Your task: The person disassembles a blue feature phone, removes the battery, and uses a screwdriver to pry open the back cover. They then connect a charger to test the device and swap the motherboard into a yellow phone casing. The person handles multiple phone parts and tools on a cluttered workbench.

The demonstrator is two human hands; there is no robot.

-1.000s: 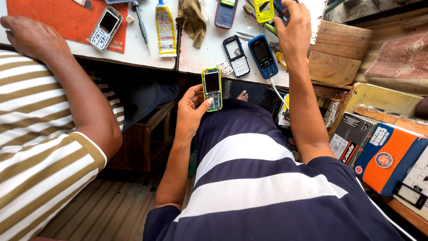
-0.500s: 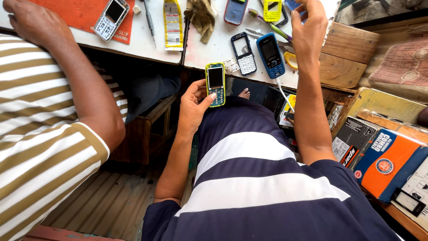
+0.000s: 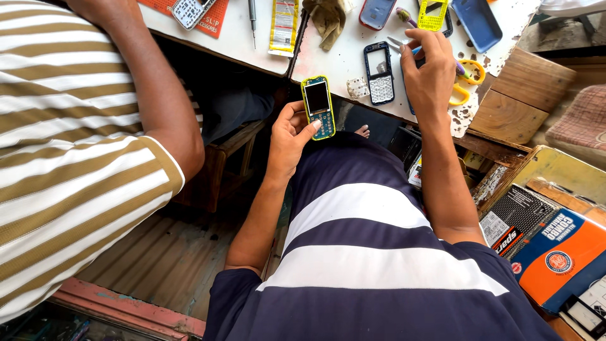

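While the head view looks down past a striped shirt, the left hand (image 3: 291, 129) pinches a small green-edged phone (image 3: 319, 107) by its long sides just below the bench (image 3: 344, 60) edge, thumb on its keypad, and the right hand (image 3: 431, 72) rests on the bench with fingers curled over tweezers (image 3: 399, 44), near yellow scissors (image 3: 467, 76) and a bare phone frame (image 3: 380, 72). Light, stiff and probably slippery, the phone likely handles best gripped at its side edges, clear of the exposed screen.
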